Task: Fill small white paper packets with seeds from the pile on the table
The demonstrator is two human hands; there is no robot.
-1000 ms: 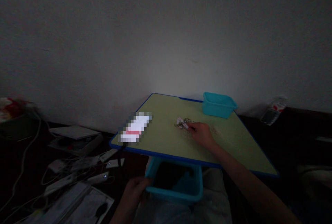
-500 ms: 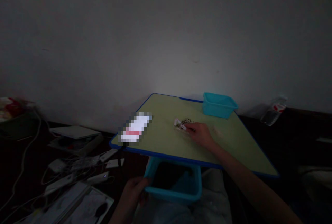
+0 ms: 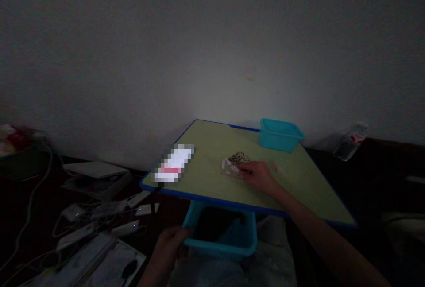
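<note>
My right hand (image 3: 259, 175) rests on the green table (image 3: 206, 176), fingers pinched on a small flat card-like piece (image 3: 229, 168) whose far end is white. Just behind that piece lies a little heap of dark grains (image 3: 239, 158). Below the table's near edge, my left hand (image 3: 168, 247) grips the left rim of a teal plastic bin (image 3: 222, 234) held over my lap. The room is dim and fine detail is hard to make out.
A second teal bin (image 3: 279, 134) stands at the table's far right corner. A blurred white and red item (image 3: 173, 163) lies at the table's left edge. Cables, chargers and flat devices (image 3: 93, 216) litter the floor at left. A plastic bottle (image 3: 349, 141) leans by the wall.
My right hand has drawn the card-like piece toward me and slightly left, which uncovers the heap of dark grains behind it. The left hand and the bin barely shift.
</note>
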